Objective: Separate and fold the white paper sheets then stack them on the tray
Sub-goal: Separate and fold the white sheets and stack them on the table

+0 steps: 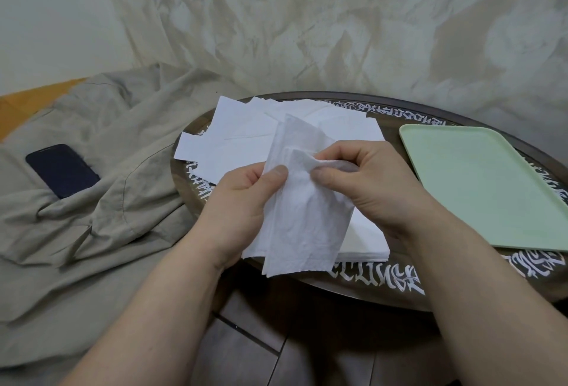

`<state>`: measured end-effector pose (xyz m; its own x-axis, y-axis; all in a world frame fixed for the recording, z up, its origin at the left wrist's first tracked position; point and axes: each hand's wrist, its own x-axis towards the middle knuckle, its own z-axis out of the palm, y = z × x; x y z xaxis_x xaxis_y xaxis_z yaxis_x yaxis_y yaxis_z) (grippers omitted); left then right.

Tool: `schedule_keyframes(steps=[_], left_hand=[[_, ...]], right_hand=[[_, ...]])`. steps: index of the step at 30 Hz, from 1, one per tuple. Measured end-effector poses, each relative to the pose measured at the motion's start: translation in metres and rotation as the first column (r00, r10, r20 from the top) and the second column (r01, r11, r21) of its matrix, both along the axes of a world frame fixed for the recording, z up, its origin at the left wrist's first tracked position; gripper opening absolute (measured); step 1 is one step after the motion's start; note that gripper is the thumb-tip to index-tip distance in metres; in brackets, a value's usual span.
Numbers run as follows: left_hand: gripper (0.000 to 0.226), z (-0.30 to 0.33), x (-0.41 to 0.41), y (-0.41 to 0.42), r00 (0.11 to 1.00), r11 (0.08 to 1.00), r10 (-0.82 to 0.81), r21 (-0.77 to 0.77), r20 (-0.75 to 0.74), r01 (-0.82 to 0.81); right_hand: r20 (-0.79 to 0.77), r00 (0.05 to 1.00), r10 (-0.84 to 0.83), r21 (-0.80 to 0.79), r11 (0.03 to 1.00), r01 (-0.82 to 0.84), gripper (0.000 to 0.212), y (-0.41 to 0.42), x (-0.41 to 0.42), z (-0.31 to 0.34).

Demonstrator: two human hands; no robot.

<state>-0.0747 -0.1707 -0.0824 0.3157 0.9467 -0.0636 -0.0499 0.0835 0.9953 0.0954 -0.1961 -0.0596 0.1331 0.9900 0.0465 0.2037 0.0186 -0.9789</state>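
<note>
A crumpled white paper sheet hangs between both hands above the near edge of the round table. My left hand pinches its left side with thumb on top. My right hand pinches a raised layer near the sheet's top, peeling it away. Behind and under the hands lies a loose spread of white paper sheets; a neat pile shows under my right wrist. The pale green tray lies on the right of the table, with nothing on it.
The dark round table carries white lettering around its rim. A beige cloth covers the surface to the left, with a dark phone lying on it. A draped curtain hangs behind. Tiled floor shows below the table.
</note>
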Motion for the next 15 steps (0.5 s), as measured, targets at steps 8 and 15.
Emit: schedule_keyframes(steps=[8,15], left_hand=[[0.028,-0.0003,0.0012,-0.0008,1.000,1.000,-0.011,0.000,0.001,0.011],[0.025,-0.0008,0.0020,-0.0011,1.000,1.000,-0.008,0.022,-0.030,0.009]], right_hand=[[0.036,0.999,0.002,0.003,1.000,-0.002,0.006,-0.0003,-0.0017,-0.0004],[0.087,0.996,0.005,0.008,1.000,-0.006,0.007,0.0010,-0.0008,-0.0021]])
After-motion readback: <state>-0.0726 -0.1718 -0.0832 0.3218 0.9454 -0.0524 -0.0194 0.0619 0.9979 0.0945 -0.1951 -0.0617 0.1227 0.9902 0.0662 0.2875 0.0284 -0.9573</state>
